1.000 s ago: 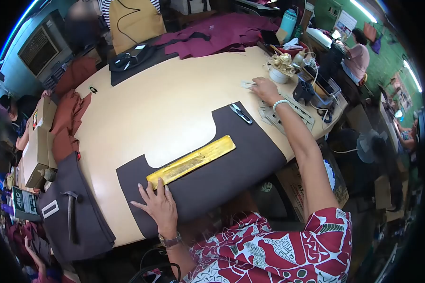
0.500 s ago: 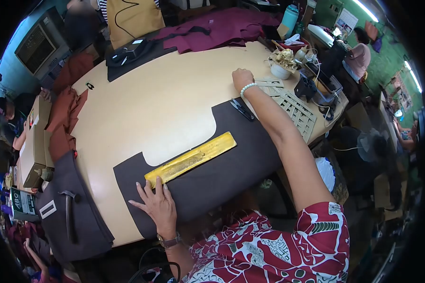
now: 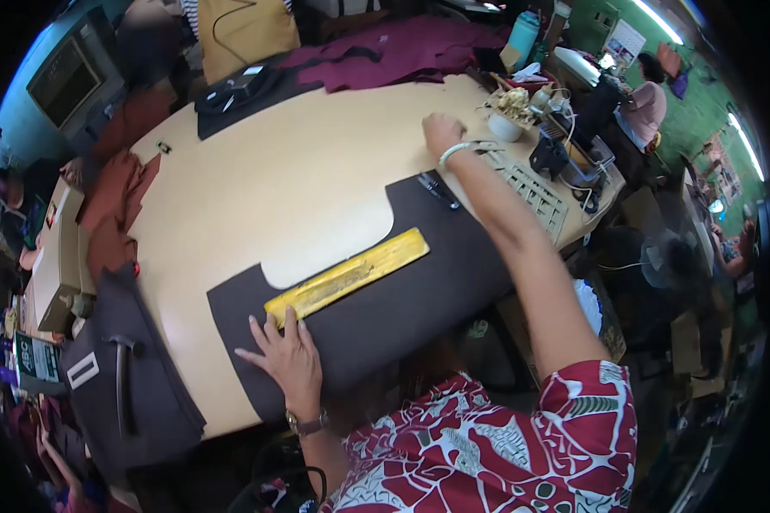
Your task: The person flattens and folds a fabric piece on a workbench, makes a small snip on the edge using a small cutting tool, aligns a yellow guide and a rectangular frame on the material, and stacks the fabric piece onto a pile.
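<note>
A dark cut fabric panel (image 3: pixel 359 329) with a wide notch lies along the table's near side. On it rests a long, worn yellow bar (image 3: pixel 351 278), set at a slant. My left hand (image 3: pixel 289 355) is spread flat on the panel, with fingertips touching the bar's left end. Farther off, my right hand (image 3: pixel 443 134) is curled into a fist over the tabletop; whatever may be inside it is hidden. Small thread snips (image 3: pixel 437 190) lie on the panel's right corner, nearer me than the right hand.
Slotted pale templates (image 3: pixel 535 197) and a white pot (image 3: pixel 506 126) sit at the right. A hammer (image 3: pixel 123 385) rests on dark cloth at the left, near rust-coloured fabric (image 3: pixel 115 205). Maroon cloth (image 3: pixel 402 51) covers the far edge. A seated person (image 3: pixel 643 107) is at the far right.
My right fist has turned slightly and shifted a little away from me. My left hand stays on the panel by the bar. The whole view has shifted slightly.
</note>
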Motion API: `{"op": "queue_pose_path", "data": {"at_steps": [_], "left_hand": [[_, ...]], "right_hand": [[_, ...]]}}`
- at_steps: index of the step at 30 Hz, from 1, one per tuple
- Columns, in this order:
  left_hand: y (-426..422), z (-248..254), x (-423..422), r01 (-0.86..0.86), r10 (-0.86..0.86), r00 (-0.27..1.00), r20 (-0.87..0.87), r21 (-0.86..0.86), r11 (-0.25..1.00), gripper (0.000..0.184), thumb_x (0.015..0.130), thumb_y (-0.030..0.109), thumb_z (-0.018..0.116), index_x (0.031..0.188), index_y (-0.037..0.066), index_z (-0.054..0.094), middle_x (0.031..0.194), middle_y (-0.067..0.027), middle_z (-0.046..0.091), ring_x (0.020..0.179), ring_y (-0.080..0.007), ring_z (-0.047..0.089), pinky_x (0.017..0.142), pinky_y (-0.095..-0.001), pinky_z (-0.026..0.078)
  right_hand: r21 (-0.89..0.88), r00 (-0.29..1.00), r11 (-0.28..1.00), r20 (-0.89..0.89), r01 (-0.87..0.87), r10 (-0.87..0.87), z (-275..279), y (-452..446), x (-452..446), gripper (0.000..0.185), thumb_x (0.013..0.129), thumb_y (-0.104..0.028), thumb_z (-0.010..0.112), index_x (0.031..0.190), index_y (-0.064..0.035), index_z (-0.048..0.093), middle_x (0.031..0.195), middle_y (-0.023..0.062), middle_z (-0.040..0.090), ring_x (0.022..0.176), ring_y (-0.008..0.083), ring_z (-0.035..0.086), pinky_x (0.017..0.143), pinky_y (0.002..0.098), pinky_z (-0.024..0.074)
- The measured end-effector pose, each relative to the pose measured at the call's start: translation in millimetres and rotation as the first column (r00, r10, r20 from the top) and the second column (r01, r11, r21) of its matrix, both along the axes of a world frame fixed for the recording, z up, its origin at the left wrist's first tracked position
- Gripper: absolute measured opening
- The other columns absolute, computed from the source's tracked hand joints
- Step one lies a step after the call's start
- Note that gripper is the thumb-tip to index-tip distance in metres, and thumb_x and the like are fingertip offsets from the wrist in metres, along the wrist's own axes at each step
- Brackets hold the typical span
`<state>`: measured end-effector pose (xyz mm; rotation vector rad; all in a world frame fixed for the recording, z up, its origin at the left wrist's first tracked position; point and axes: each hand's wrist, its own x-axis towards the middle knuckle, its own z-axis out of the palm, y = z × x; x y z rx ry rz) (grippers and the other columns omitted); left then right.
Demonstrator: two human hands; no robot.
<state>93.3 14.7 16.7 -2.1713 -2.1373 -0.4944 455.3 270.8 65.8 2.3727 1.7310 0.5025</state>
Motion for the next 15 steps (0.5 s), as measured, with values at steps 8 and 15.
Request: {"op": "queue_pose_path", "data": {"at_steps": [8, 15], "left_hand": [[3.0, -7.9, -2.1, 0.014, -0.014, 1.000, -0.001, 0.097, 0.995, 0.028, 0.092, 0.022, 0.050, 0.118, 0.014, 0.059, 0.125, -0.0143, 0.047, 0.132, -0.0376, 0.031, 0.100, -0.0733, 0.007], [13.5, -13.7, 4.4, 0.015, -0.016, 1.000, 0.003, 0.147, 0.989, 0.022, 0.090, 0.020, 0.053, 0.108, 0.008, 0.060, 0.122, -0.0115, 0.051, 0.129, -0.0345, 0.036, 0.100, -0.0707, 0.017]], "right_hand": [[0.518, 0.946, 0.796, 0.097, -0.313, 0.309, 93.1, -63.4, 32.7, 0.017, 0.088, -0.017, 0.048, 0.092, -0.0100, 0.063, 0.086, 0.0156, 0.067, 0.083, 0.0339, 0.067, 0.065, 0.0437, 0.0542], [0.604, 0.042, 0.771, -0.791, 0.202, 0.610, 43.1, -211.5, -30.2, 0.037, 0.086, 0.001, 0.060, 0.122, 0.0057, 0.053, 0.101, 0.0063, 0.063, 0.087, 0.0109, 0.060, 0.076, 0.0226, 0.0497]]}}
